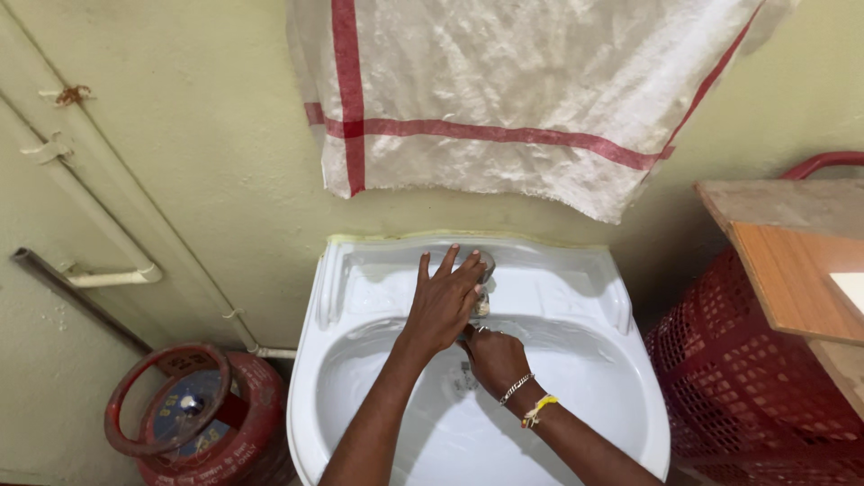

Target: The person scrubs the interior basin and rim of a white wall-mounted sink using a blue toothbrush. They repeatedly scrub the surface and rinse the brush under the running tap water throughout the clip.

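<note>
The left hand lies spread, fingers apart, on the tap at the far rim of the white sink. The right hand sits curled just under the spout in the water; its grip holds nothing I can tell. A red gas bottle stands left.

A left hand rested on the metal tap of a white sink, fingers spread, while the right hand hung beneath the spout over the basin. A red gas cylinder stood to the left and a red plastic basket to the right.
</note>
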